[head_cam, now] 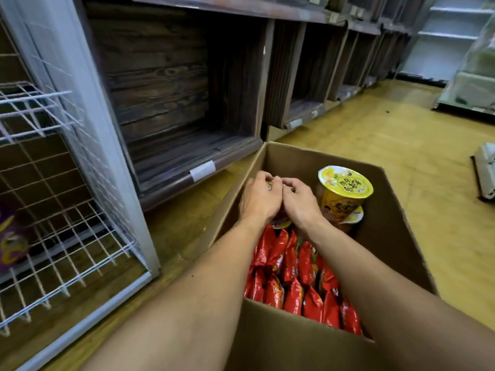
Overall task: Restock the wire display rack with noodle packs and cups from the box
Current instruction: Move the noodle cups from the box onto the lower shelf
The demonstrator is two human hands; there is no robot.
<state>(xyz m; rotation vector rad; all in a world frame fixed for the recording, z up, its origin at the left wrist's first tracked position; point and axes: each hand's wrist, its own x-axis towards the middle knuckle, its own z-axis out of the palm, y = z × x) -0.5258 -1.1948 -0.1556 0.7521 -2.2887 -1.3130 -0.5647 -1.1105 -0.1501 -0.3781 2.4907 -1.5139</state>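
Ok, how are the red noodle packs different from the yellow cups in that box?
The red packs are soft, crinkled bags; the yellow cups are stiff round tubs with flat lids. The packs stand on edge in tight rows at the near end; the cups sit stacked, one atop another, at the far right. Many packs show, but only two yellow cups. Both kinds sit inside the cardboard box.
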